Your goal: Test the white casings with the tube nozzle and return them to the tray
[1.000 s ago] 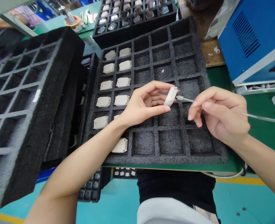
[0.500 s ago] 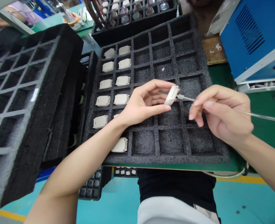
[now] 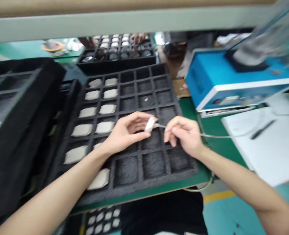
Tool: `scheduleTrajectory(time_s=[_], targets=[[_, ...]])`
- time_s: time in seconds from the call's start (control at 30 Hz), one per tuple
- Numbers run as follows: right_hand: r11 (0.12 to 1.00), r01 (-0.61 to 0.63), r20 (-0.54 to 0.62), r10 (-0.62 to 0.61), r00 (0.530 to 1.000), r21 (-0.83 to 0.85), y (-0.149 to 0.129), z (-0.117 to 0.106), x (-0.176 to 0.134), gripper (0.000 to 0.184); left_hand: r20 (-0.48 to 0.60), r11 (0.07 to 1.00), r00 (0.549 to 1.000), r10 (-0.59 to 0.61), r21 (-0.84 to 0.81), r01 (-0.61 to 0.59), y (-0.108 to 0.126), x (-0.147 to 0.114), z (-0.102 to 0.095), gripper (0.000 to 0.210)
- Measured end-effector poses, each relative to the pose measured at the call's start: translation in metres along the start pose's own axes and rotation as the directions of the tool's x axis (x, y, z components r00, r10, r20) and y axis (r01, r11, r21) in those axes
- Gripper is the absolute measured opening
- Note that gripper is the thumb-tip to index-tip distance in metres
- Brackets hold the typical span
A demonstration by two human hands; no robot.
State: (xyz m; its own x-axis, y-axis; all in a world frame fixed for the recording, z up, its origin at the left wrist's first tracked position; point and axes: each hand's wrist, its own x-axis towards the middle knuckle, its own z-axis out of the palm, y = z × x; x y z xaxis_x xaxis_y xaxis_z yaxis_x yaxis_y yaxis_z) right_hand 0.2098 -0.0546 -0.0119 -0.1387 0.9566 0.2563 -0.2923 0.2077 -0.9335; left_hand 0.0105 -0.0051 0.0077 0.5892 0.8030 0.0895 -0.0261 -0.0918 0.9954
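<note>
My left hand (image 3: 126, 132) pinches a small white watch-like casing (image 3: 149, 125) by its edges, between thumb and fingers, tilted on its side. Closed around a thin clear tube (image 3: 219, 136) is my right hand (image 3: 185, 133). The tube's pale tip (image 3: 157, 125) meets the right-hand face of the casing, and its other end trails off to the right. Both hands hover over a black foam tray (image 3: 156, 183) divided into square pockets. Similar white casings (image 3: 82, 130) lie in its two left columns. My left forearm hides part of the second column.
Stacked black foam trays (image 3: 19, 137) rise at the left. A blue machine box (image 3: 208, 71) stands at the back right, with white papers (image 3: 269, 143) and a black pen (image 3: 263, 129) before it. Across the table, another person's hand (image 3: 139, 38) is at a filled tray (image 3: 117, 62).
The view has tilted up and turned right, bringing the shelf beam, the machine's front and the papers into sight. Both hands keep their hold, the tube tip still at the casing.
</note>
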Motion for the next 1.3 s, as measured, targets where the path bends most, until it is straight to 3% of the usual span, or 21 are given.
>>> scheduleTrajectory(time_s=[1.3], targets=[[0.997, -0.062, 0.049, 0.060, 0.997, 0.039, 0.0002, 0.0003, 0.0050, 0.014, -0.039, 0.998, 0.997, -0.060, 0.020, 0.060, 0.0081, -0.0002, 0.0025, 0.039]])
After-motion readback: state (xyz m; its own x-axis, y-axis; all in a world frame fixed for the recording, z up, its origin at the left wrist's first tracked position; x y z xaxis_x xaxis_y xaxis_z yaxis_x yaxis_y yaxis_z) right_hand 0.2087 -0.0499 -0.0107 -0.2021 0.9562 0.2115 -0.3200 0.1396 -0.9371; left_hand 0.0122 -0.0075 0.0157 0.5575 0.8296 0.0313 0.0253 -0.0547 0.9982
